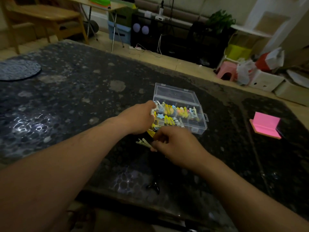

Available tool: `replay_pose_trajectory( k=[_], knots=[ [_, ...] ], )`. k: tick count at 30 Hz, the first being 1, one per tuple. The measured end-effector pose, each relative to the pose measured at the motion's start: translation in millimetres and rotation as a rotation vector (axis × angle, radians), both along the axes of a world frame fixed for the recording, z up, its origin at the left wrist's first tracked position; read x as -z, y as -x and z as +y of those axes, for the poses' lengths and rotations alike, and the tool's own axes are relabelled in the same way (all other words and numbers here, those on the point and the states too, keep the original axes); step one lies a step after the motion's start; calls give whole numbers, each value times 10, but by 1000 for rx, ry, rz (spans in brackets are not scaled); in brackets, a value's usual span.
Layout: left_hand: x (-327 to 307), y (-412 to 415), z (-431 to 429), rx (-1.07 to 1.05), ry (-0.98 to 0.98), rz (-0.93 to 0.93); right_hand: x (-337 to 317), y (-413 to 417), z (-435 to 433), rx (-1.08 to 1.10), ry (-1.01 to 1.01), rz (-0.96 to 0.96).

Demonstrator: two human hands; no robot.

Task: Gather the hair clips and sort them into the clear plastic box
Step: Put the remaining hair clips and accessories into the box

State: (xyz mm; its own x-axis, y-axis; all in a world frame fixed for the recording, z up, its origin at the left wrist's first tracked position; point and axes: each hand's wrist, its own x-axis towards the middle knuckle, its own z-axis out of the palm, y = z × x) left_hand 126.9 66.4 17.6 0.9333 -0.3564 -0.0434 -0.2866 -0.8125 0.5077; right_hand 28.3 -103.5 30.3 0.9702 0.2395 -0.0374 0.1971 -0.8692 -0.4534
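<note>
The scene is dim and murky, with colours muted and fine detail soft throughout. Patches of white glare break on the dark glossy desk [70, 91] at nine o'clock and again near six o'clock. Wide-angle distortion bends the desk edge and tilts the room toward twelve and three o'clock, and the right hand [177, 146] is slightly motion-blurred.

I read this as a lived-in home room, not a lab or shop: dark pebble-patterned table [70, 91] over a wood floor [222, 84], wooden chair [46, 19] at the far left, a folding table [107, 7] behind it, stacked storage boxes [119, 25], a potted plant [220, 19], a pink plastic stool [227, 71], bags [245, 71] and white cartons [264, 81] piled along the right wall
</note>
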Motion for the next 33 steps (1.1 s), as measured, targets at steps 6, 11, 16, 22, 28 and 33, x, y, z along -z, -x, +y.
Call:
replay_pose_trajectory(
  k=[6,11,16,22,28,33],
  knots=[
    [-26,-41,31,-48,70,-28,131,-10,289,-103,222,-110],
    [-29,-40,41,-43,76,-41,194,-34,189,-121,204,-129],
    [-58,-38,56,-51,94,-65,97,-77,166,-116,138,-79],
    [-117,-54,84,-51,131,-37,-339,-467,-382,303,-248,-102],
    [-75,-50,48,-35,119,-33,-209,-689,-742,455,-146,-146],
    [-71,-72,65,-40,123,-38,-153,-676,-802,464,-122,-156]
  ],
)
